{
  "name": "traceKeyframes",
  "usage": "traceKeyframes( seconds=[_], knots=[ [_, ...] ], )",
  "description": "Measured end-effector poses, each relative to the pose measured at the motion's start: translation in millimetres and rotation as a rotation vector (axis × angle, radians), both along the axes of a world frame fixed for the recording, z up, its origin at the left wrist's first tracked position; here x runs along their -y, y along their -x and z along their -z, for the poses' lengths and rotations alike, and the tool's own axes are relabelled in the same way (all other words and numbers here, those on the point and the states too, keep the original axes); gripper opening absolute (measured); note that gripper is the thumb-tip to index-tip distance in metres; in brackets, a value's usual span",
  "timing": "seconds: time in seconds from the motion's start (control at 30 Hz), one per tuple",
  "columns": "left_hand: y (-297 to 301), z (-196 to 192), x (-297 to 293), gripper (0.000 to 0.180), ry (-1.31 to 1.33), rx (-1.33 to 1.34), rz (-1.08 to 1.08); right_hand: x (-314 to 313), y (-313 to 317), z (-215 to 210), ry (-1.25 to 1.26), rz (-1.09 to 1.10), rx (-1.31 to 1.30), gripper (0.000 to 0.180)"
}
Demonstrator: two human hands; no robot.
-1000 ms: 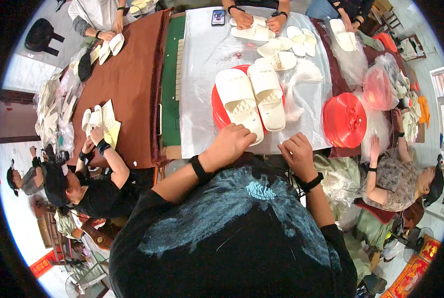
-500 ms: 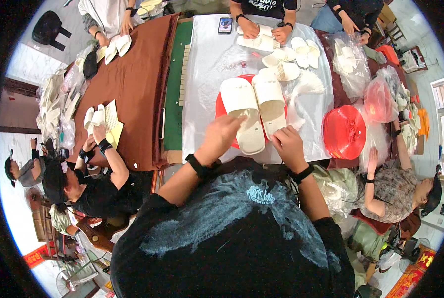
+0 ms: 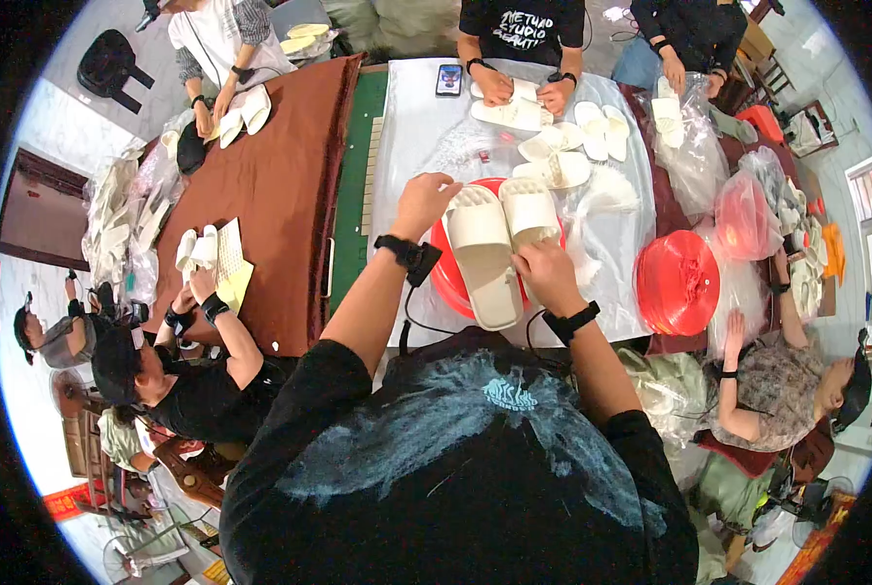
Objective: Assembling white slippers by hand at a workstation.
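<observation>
A pair of cream slippers lies in front of me over a round red dish-like thing (image 3: 449,275) on the table. The left slipper (image 3: 486,278) points its strap away from me, with its heel toward me. Beside it, the right slipper (image 3: 530,214) has its heel end hidden behind my right hand (image 3: 550,276). The fingers of that hand are closed at the slipper's side. My left hand (image 3: 428,202) hovers by the left slipper's toe end, fingers drawn together; whatever they pinch, if anything, is too small to make out. Black bands with dark cables circle both wrists.
Across the table a co-worker's hands (image 3: 525,91) handle another slipper. More cream slippers (image 3: 556,156) lie beyond mine, with a phone (image 3: 448,80) at the far left. A stack of red round discs (image 3: 678,283) stands right. The brown-covered table (image 3: 260,185) adjoins at left.
My left hand has gone from over the left slipper's strap up and left to its toe end. My right hand has shifted inward, now covering the right slipper's heel. The view has shifted slightly.
</observation>
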State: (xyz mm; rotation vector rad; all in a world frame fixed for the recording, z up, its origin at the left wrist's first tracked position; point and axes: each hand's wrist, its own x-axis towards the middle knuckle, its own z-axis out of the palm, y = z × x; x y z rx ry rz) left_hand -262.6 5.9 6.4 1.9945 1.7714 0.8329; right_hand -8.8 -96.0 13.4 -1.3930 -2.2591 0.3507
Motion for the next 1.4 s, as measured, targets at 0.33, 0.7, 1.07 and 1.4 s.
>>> traceKeyframes(
  seconds=[0.33,0.7,1.07,1.4],
  knots=[
    [-23,12,-50,0.028,0.335,0.306,0.013,-3,-2,19,0.001,0.060,0.013,0.018],
    [-37,9,-66,0.026,0.252,0.272,0.177,-7,-2,17,0.082,0.062,0.043,0.023],
    [-52,-3,-70,0.018,0.396,0.376,0.243,-8,-2,21,0.061,0.065,0.017,0.021],
    [-53,14,-76,0.019,0.469,0.402,0.249,-9,-2,20,0.073,0.061,0.056,0.019]
  ],
)
